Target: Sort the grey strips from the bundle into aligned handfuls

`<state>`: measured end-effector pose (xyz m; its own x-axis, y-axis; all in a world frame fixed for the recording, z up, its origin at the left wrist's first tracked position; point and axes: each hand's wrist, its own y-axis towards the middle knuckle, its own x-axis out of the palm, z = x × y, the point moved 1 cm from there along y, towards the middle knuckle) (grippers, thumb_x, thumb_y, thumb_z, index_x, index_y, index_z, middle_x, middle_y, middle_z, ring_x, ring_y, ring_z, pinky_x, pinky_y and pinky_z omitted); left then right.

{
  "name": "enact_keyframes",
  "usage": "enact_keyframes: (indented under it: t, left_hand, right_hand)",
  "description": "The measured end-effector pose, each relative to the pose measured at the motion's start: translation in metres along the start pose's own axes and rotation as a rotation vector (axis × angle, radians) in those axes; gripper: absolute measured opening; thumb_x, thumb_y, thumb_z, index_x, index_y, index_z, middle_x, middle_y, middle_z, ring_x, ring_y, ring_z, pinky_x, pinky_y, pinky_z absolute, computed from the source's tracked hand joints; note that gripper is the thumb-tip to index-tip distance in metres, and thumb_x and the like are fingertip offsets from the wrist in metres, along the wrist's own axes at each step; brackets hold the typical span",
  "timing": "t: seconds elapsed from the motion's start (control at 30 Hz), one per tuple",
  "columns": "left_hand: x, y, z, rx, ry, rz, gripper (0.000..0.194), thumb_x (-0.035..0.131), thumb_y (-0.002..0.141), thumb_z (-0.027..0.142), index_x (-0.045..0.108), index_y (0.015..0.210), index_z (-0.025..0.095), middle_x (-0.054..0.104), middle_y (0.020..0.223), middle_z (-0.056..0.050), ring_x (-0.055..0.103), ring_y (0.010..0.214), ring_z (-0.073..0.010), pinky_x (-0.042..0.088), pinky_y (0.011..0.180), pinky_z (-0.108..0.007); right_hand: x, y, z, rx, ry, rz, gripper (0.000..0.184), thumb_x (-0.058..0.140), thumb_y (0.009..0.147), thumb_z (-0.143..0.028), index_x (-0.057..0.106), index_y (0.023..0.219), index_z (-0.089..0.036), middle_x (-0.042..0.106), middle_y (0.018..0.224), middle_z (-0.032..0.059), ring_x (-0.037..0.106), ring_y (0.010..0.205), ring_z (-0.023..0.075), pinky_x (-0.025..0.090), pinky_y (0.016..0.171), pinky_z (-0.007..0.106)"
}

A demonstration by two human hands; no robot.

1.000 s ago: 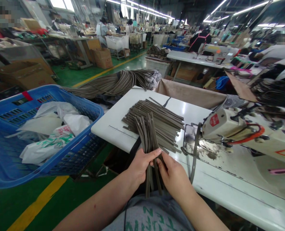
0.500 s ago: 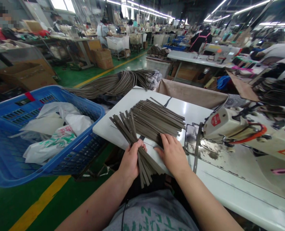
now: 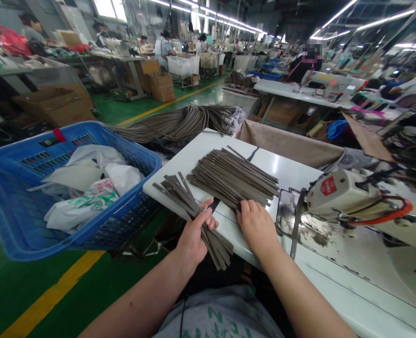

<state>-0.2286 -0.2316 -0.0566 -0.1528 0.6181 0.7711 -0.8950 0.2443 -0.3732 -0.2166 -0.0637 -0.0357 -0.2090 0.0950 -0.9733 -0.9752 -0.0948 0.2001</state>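
Stretching toward the lower right, the table [image 3: 295,166] bears the machine. [image 3: 359,197] The basket [image 3: 119,224] stands just beside the table's left corner, holding bags. [image 3: 84,209] Left of the machine, the pile [image 3: 236,174] of grey strips lies flat. Across the table's near edge fans the bundle, [image 3: 183,195] gripped between the left hand's [image 3: 195,234] thumb and fingers. The right hand's [image 3: 259,225] bent fingers touch the pile's near side; whether they pinch a strip, I cannot tell.

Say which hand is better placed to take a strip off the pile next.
Right hand, likely: it's at the near edge of the pile, while the left hand holds a bundle.
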Motion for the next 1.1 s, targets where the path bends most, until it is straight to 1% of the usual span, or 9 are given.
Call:
enact_keyframes:
  t: [0.1,0.17,0.27,0.37,0.47,0.63,0.77,0.97,1.1]
  left_hand:
    - [0.001,0.0,-0.002,-0.055,-0.01,0.03,0.029,0.085,0.071,0.029,0.068,0.09,0.014,0.041,0.055,0.009,0.041,0.05,-0.0052,0.048,0.065,-0.024]
    - [0.003,-0.001,-0.004,-0.09,0.018,0.061,0.027,0.085,0.071,0.03,0.065,0.081,0.014,0.044,0.056,0.008,0.043,0.051,-0.0059,0.048,0.061,-0.024]
    - [0.005,-0.002,-0.006,-0.096,0.09,0.091,0.027,0.085,0.068,0.027,0.065,0.08,0.013,0.051,0.061,0.004,0.047,0.053,-0.0074,0.046,0.054,-0.022]
    - [0.006,-0.002,-0.006,-0.108,0.152,0.109,0.03,0.086,0.066,0.026,0.068,0.085,0.012,0.06,0.072,-0.001,0.051,0.057,-0.0075,0.043,0.05,-0.018]
    - [0.006,-0.002,-0.008,-0.119,0.213,0.075,0.035,0.087,0.065,0.027,0.069,0.091,0.012,0.064,0.076,-0.003,0.052,0.056,-0.0071,0.043,0.048,-0.017]
    - [0.009,-0.008,-0.013,-0.144,0.265,-0.094,0.037,0.086,0.067,0.04,0.062,0.079,0.015,0.054,0.057,0.002,0.054,0.046,-0.0133,0.049,0.047,-0.029]
    - [0.012,-0.011,-0.012,-0.154,0.306,-0.166,0.04,0.084,0.069,0.045,0.057,0.072,0.016,0.053,0.052,0.001,0.054,0.041,-0.015,0.049,0.043,-0.03]
    - [0.012,-0.012,-0.012,-0.133,0.364,-0.107,0.035,0.087,0.064,0.036,0.063,0.076,0.014,0.048,0.048,0.005,0.048,0.039,-0.0121,0.046,0.041,-0.028]
    - [0.012,-0.011,-0.009,-0.131,0.32,0.016,0.031,0.083,0.061,0.024,0.066,0.085,0.014,0.061,0.06,-0.001,0.055,0.048,-0.0121,0.046,0.047,-0.023]
  right_hand:
    - [-0.005,0.001,0.003,0.138,0.124,-0.06,0.01,0.048,0.096,-0.02,0.054,0.102,-0.015,0.066,0.086,0.0126,0.064,0.08,0.0279,0.04,0.067,0.035]
    - [-0.009,0.0,0.005,0.273,0.339,-0.095,0.013,0.049,0.096,-0.023,0.053,0.106,-0.017,0.066,0.08,0.0093,0.063,0.071,0.0249,0.039,0.062,0.033]
    - [-0.014,-0.005,0.003,0.398,0.932,-0.172,0.017,0.048,0.097,-0.037,0.053,0.095,-0.021,0.059,0.065,0.0006,0.055,0.057,0.0175,0.038,0.056,0.029]
    - [-0.018,-0.016,-0.005,0.519,1.553,-0.27,0.035,0.058,0.091,-0.054,0.051,0.08,-0.021,0.052,0.061,-0.004,0.046,0.049,0.011,0.034,0.048,0.025]
    - [-0.022,-0.029,-0.014,0.643,1.848,-0.391,0.04,0.074,0.079,-0.054,0.056,0.076,-0.019,0.055,0.062,-0.0036,0.046,0.05,0.0083,0.033,0.047,0.021]
    - [-0.021,-0.04,-0.022,0.704,1.963,-0.421,0.039,0.086,0.069,-0.045,0.066,0.09,-0.018,0.068,0.076,0.0,0.056,0.056,0.0089,0.042,0.052,0.02]
    - [-0.02,-0.044,-0.027,0.677,1.945,-0.377,0.038,0.084,0.072,-0.047,0.068,0.093,-0.019,0.07,0.079,0.0004,0.06,0.059,0.0098,0.045,0.053,0.021]
    - [-0.024,-0.051,-0.033,0.735,1.86,-0.355,0.039,0.079,0.075,-0.052,0.071,0.094,-0.019,0.069,0.072,0.0008,0.059,0.058,0.0125,0.048,0.055,0.024]
    - [-0.024,-0.053,-0.032,0.786,1.956,-0.348,0.032,0.081,0.073,-0.044,0.072,0.089,-0.019,0.067,0.068,-0.0002,0.055,0.053,0.0117,0.047,0.053,0.024]
